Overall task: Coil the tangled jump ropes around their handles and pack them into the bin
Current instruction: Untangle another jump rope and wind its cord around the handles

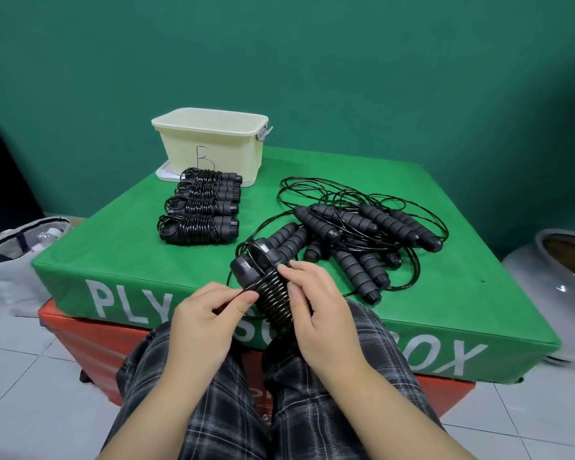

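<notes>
At the far left, on the tiled floor, a pale bag (12,247) is seen slumped beside the green box (120,260), which is stacked on an orange box (90,340) and printed with white letters along its near side. Toward the far left corner of the green box a cream bin (213,144) is set on a white lid (164,172), with a letter B drawn on its near wall. Just in front of the bin, four coiled jump ropes (200,207) are laid in a row running toward the near edge, each with its cord wound round paired handles. Over the near edge of the green box, above a lap in plaid trousers (219,410), the left hand (206,320) is held with thumb and forefinger pinched together on the cord at the left side of a half-wound rope bundle (266,287). The bundle is tilted, its capped handle ends pointing up and away toward the far left. The right hand (316,313) is wrapped round the right side of the bundle, fingertips pressed on the black windings. To the right, across the middle and right part of the green box, a tangled pile of ropes (356,234) is spread, with foam-gripped handles crossed over one another and loose loops of cord reaching toward the right edge. At the far right, on the floor, a grey ceramic pot (558,267) is partly seen.
</notes>
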